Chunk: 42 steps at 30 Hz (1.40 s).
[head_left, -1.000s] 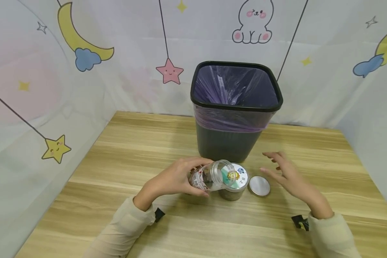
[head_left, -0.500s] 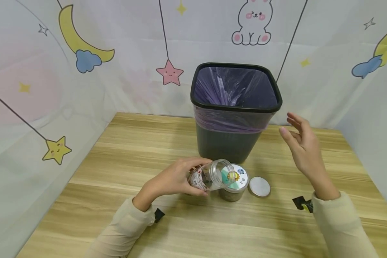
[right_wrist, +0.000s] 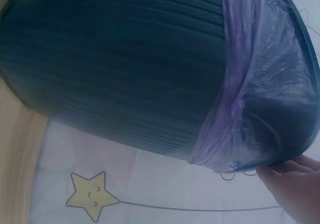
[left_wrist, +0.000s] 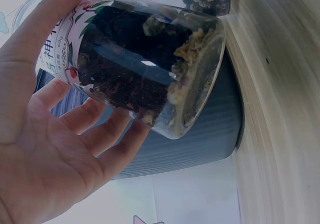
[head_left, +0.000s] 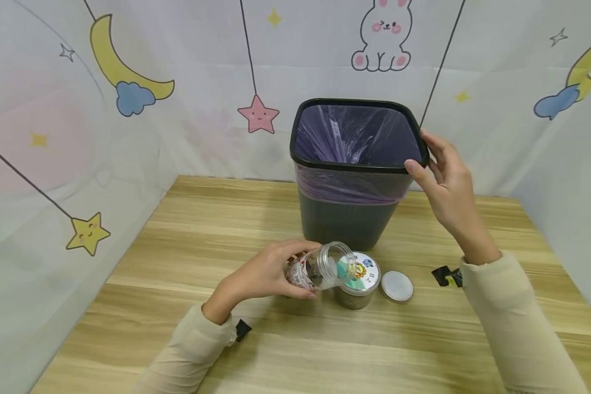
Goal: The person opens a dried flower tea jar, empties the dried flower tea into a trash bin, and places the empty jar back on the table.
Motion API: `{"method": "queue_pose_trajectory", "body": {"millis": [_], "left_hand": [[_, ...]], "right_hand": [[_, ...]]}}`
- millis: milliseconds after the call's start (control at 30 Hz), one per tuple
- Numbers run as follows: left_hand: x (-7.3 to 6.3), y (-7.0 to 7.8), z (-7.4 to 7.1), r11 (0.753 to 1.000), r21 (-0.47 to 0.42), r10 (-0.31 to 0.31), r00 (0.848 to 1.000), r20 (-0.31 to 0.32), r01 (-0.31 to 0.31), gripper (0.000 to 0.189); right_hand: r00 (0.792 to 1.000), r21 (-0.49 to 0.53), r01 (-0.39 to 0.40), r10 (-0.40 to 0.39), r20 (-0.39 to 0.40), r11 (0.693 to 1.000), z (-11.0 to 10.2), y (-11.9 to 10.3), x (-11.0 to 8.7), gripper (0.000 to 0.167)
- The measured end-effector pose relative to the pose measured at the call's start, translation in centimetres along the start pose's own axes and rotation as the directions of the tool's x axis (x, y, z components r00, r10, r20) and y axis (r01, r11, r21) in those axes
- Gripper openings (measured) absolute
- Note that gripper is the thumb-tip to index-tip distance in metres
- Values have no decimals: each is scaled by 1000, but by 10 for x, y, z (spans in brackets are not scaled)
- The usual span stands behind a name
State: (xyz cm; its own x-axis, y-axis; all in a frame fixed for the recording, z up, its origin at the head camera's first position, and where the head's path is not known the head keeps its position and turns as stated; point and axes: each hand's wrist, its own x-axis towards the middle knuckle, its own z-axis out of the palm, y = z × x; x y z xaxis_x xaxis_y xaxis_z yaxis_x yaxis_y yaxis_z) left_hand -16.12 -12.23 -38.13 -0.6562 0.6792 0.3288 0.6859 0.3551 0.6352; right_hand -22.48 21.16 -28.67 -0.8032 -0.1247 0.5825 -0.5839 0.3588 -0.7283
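Note:
My left hand [head_left: 263, 273] grips a clear plastic jar [head_left: 320, 270] with a printed label, tilted on its side. The jar's lidless mouth points right, in front of a second jar [head_left: 357, 295] whose lid has a white-and-green sticker. In the left wrist view, dark dried flowers and lighter bits lie towards the base of the held jar [left_wrist: 135, 64]. At the right corner of a dark trash bin [head_left: 349, 219], my right hand [head_left: 448, 189] holds the rim, thumb in front and fingers along the side. A purple bag lines the bin.
A round silver lid [head_left: 397, 286] lies on the wooden table [head_left: 295, 366], right of the second jar. The bin stands behind the jars, near a fabric backdrop [head_left: 202, 82] with cartoon prints. Small black pieces show beside both wrists.
My right hand has risen from beside the silver lid, swung out to the right and come in to the bin's rim. The left hand keeps the tilted jar nearly still.

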Motion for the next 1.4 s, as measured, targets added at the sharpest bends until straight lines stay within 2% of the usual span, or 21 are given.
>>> {"method": "queue_pose_trajectory", "body": {"millis": [267,367,500,633,733,900,1033,1167,1267,1400], "left_hand": [[0,-1,-2,999,28,-18,1000,-13,18,78],[0,-3,-4,1000,20,-14,1000,-23,14,77],[-2,-5,-9,1000,-10,-17,998,-54,17,76],[-4,-7,-17,999,-30,-33,997,-75,31,76],[-4,-7,-24,999,-21,-34,996,-88,32,76],[-5,-6,-34,999,12,-39,990,-139,41,76],[-9,-4,-43,996,38,-68,974,-214,78,75],[-12,0,-51,990,39,-116,952,-283,133,76],[-13,3,-57,984,22,-158,932,-327,174,79],[-13,8,-65,975,9,-200,896,-397,222,79]], "right_hand": [[996,-29,61,-63,-68,998,11,8,-3,51],[990,-26,105,-107,-92,994,17,-3,-4,49],[983,-13,148,-149,-111,989,24,-20,-8,54],[978,-35,173,-176,-111,984,28,-25,-10,60],[976,-66,180,-186,-115,981,29,-18,-9,62],[974,-95,167,-179,-138,981,27,12,-6,62],[972,-81,164,-176,-157,983,29,20,-4,62],[972,-52,156,-162,-170,986,31,20,-4,60],[973,-32,142,-145,-179,989,33,17,-5,58],[976,11,124,-120,-183,992,38,2,-8,58]]}}
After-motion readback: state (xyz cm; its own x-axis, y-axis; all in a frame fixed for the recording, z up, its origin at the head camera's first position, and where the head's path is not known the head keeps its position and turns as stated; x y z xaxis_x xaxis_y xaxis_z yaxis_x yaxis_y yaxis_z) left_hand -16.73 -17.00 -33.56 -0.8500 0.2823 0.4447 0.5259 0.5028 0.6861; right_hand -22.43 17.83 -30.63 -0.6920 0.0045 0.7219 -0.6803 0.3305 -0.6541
